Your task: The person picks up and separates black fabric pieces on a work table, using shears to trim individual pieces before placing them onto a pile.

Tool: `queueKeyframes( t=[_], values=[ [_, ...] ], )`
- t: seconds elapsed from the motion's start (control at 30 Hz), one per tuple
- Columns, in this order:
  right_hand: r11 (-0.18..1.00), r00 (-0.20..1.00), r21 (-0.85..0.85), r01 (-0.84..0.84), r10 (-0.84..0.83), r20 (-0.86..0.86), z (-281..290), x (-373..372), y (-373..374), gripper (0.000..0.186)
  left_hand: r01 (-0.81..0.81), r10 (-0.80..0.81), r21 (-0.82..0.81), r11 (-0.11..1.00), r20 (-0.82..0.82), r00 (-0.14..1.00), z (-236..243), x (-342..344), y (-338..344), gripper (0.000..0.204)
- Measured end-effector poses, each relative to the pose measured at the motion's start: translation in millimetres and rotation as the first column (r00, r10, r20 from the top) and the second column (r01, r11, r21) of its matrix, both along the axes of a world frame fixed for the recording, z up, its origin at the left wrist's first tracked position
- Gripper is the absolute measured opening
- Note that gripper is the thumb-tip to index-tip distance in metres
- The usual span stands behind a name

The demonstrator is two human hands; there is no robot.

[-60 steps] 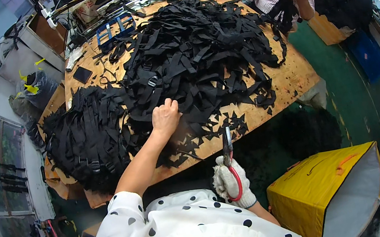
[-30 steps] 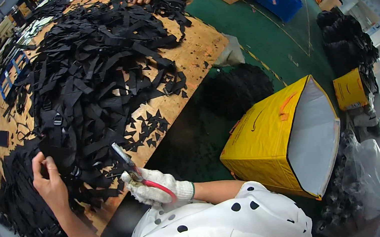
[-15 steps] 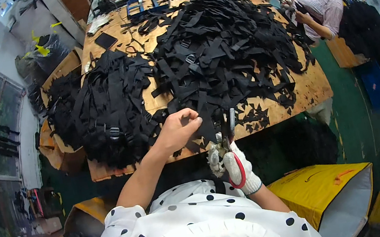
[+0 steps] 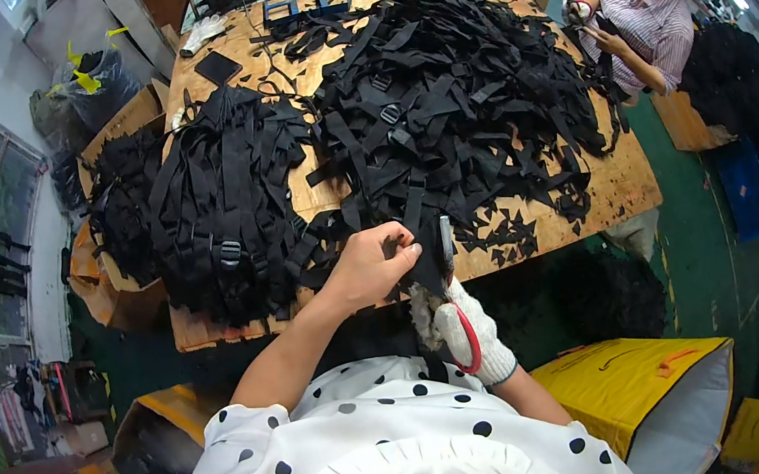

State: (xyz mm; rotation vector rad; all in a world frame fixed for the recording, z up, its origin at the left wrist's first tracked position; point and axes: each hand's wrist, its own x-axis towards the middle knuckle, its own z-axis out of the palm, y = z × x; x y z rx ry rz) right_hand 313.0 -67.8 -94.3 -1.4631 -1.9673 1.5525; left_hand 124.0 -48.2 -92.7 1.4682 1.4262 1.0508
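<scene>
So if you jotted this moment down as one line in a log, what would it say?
left hand: pinching black strap at table edge | right hand: white glove, red-handled scissors at strap | strap heaps | yellow bag lower right

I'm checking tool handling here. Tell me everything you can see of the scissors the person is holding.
The scissors have red loop handles and slim grey metal blades. They stand nearly upright, tips up, at the near edge of the wooden table. The right hand, in a white knit glove, grips the handles. The blades meet a black strap that the bare left hand pinches. Whether the blades are open is unclear.
</scene>
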Motion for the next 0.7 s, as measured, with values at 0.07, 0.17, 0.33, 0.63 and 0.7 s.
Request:
queueKeyframes(
  t=[0.07,0.17,0.33,0.63,0.7],
  values=[
    [0.998,0.995,-0.050,0.027,-0.032,-0.099,-2,-1,-1,0.049,0.003,-0.003,-0.005,1.000,-0.001,1.000,-3,0,1,0.019],
    [0.999,0.965,0.020,0.048,-0.042,-0.257,-45,10,-4,0.050,0.012,-0.011,-0.029,1.000,0.008,1.000,-3,1,1,0.019],
    [0.965,0.915,0.249,0.080,0.028,-0.402,-60,9,-5,0.049,0.011,-0.011,-0.033,0.999,0.009,1.000,-5,-2,2,0.019],
    [0.964,0.801,-0.256,0.075,-0.211,-0.561,-47,7,-10,0.037,0.115,-0.110,-0.091,0.989,0.056,0.992,-9,-1,1,0.019],
    [0.930,0.755,-0.352,0.108,-0.307,-0.580,-59,6,-11,0.033,0.123,-0.117,-0.108,0.986,0.067,0.991,-8,-3,2,0.019]
  ],
)
